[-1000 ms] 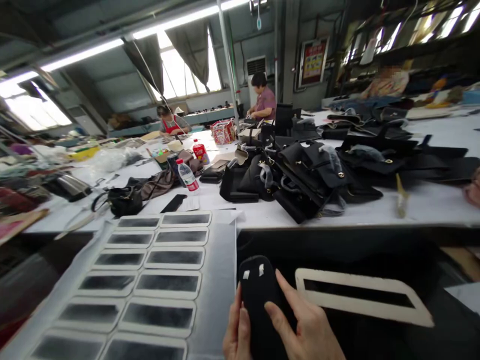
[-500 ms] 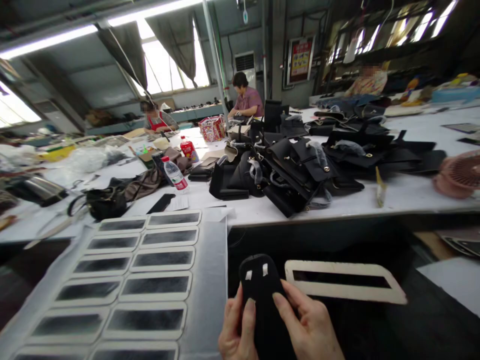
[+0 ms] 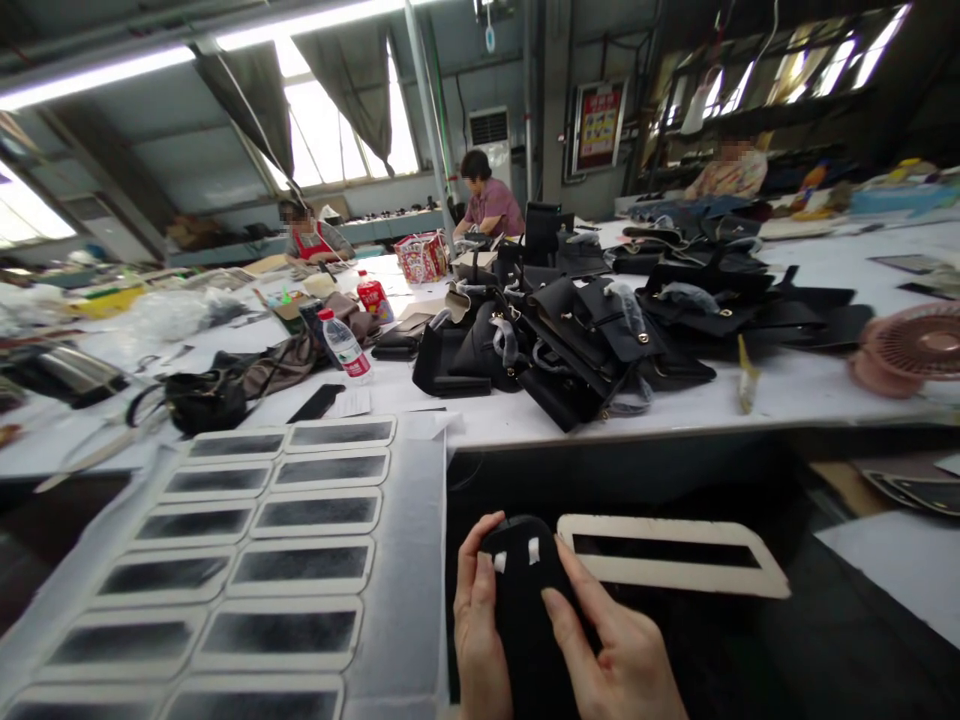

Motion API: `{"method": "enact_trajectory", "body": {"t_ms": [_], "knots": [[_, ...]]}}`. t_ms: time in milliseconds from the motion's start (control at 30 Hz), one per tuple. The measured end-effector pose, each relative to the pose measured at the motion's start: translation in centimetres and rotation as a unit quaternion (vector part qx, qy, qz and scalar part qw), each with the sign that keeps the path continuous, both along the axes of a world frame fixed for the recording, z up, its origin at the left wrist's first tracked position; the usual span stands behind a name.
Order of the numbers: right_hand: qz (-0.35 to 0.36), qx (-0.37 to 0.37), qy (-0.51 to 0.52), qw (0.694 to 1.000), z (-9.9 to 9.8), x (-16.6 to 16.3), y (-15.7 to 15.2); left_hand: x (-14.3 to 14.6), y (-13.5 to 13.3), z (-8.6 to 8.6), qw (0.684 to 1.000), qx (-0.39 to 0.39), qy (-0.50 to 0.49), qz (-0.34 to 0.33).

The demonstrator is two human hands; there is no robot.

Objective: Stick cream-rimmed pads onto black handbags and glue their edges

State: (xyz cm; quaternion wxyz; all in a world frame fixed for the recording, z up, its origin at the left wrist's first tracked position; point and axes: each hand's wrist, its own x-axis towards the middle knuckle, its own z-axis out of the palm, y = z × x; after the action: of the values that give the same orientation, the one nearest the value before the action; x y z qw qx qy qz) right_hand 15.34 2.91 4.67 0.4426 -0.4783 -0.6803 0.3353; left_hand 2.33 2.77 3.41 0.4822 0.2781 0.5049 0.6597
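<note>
Both of my hands hold a black rounded leather piece (image 3: 525,600) with two small white marks near its top, at the bottom centre of the head view. My left hand (image 3: 476,625) grips its left edge, fingers curled up to the top. My right hand (image 3: 615,650) lies on its right side with the fingers pressed on the surface. A cream trapezoid frame template (image 3: 671,555) rests on the dark surface just right of the piece. To the left lies a white sheet (image 3: 420,560) carrying several cream-edged black rectangular pieces (image 3: 300,565) in two columns.
A long white table (image 3: 810,395) beyond carries a heap of black handbags (image 3: 585,345), water bottles (image 3: 343,345), a brown bag and a pink fan (image 3: 911,350) at right. Two people sit working at the far end, another at the back right.
The view has shifted slightly. My left hand's fingers have slid up along the black piece to its top edge; my right hand stays on its right side.
</note>
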Motion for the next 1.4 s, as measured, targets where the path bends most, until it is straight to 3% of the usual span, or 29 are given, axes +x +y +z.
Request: {"method": "enact_trajectory", "body": {"t_ms": [200, 333, 567, 833, 1133, 1400], "knots": [[-0.016, -0.014, 0.005, 1.000, -1.0, 1.3, -0.7, 0.5, 0.3, 0.5, 0.999, 0.045, 0.002, -0.013], [0.005, -0.049, -0.039, 0.998, -0.2, 2.7, 0.2, 0.5, 0.5, 1.0, 0.996, 0.061, 0.000, -0.072], [0.027, 0.117, -0.171, 0.978, 1.7, 2.9, 3.0, 0.3, 0.1, 0.5, 0.990, 0.074, -0.002, -0.122], [-0.010, 0.226, -0.090, 0.970, 1.9, 1.5, 3.4, 0.1, 0.6, 0.1, 0.987, 0.109, 0.024, -0.114], [0.010, 0.311, -0.046, 0.949, 1.3, 1.0, 2.7, -0.2, 0.6, 0.0, 0.982, 0.122, 0.072, -0.126], [0.034, 0.385, -0.059, 0.920, 2.0, 1.3, 2.3, 0.2, 0.5, -0.1, 0.985, 0.116, 0.043, -0.118]]}}
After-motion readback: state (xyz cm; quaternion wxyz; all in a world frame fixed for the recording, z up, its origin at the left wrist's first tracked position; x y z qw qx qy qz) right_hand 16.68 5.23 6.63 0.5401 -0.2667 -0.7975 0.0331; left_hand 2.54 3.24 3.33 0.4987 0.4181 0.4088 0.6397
